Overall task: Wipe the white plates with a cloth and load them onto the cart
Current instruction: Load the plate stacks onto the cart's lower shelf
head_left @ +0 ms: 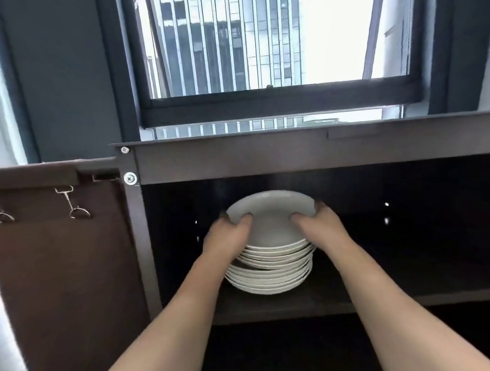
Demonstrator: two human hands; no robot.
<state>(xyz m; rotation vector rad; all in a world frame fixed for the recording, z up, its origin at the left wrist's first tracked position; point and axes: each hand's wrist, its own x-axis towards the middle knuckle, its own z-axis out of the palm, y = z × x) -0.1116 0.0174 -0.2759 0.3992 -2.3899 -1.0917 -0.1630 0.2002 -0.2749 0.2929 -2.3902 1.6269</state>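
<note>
Inside a dark open cabinet (320, 160) below a window, a stack of white plates (269, 270) sits on the shelf (381, 294). Left hand (226, 236) and right hand (320, 224) grip the top plate (269, 212), thumbs on its rim; their fingers are hidden behind it.

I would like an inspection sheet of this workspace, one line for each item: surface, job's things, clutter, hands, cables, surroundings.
Surface: dark shelf, carrying the plates.
Job's things: stack of white plates on the shelf; top plate held at its rim; no cloth seen.
Clutter: nothing seen.
Hands: left hand and right hand each grip the top plate, thumbs on its upper face.
Cables: nothing seen.
Surroundings: open door at the left with two metal hooks on it; window above the shelf.
</note>
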